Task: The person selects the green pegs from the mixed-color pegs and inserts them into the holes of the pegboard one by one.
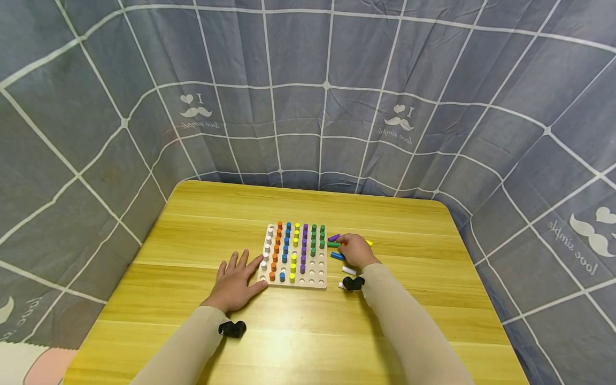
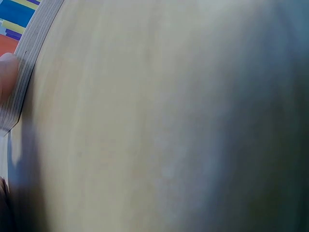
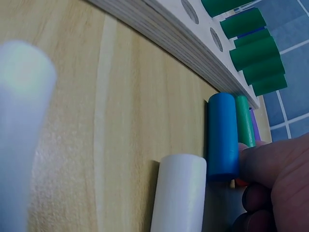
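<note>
A wooden pegboard (image 1: 318,282) carries columns of white, orange, blue, yellow, purple and green pegs (image 1: 314,235). Spread flat at its left side, my left hand (image 1: 234,285) touches the board's edge with thumb and forefinger. Its thumb (image 2: 7,75) shows at the board's side in the left wrist view. To the right of the board, my right hand (image 1: 357,250) pinches an orange peg (image 1: 344,244), mostly hidden by the fingers. Around that hand lie a blue peg (image 3: 222,137), a green peg (image 1: 334,245), a purple peg (image 1: 334,237) and a white peg (image 3: 178,198).
A yellow peg (image 1: 369,243) pokes out beyond my right hand. Another white peg (image 1: 341,285) lies partly behind the black wrist camera (image 1: 353,283). Bare holes show at the board's lower right. A grey checked curtain (image 1: 298,107) surrounds the wooden table (image 1: 289,331).
</note>
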The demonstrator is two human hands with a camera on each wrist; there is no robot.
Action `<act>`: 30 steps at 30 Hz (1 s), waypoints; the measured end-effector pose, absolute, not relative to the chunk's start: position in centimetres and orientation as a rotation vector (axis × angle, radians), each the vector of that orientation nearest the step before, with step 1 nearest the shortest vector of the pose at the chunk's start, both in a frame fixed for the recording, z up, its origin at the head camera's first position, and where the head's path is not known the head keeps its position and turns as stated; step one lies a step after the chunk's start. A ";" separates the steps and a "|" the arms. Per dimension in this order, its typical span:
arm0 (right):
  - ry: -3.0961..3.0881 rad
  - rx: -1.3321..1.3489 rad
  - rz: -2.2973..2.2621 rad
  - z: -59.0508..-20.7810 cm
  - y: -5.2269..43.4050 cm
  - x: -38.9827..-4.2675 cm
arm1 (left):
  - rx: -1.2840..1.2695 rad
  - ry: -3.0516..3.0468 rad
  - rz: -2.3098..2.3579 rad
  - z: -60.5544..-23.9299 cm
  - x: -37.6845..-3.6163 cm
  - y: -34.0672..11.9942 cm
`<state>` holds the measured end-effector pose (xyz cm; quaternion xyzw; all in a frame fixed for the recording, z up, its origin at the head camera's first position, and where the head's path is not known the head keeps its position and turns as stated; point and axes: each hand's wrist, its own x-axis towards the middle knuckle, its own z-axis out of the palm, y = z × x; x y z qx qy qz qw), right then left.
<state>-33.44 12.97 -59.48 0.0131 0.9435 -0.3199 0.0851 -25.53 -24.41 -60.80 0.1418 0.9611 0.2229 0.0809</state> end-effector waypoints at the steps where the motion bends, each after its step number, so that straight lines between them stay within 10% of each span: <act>1: 2.811 0.042 -0.956 -59.5 13.0 -33.4 | 0.425 2.873 0.667 -60.8 -25.5 -24.4; 30: 2.840 0.022 -1.074 -58.5 13.2 -32.3 | 0.426 2.881 0.685 -60.9 -25.4 -24.4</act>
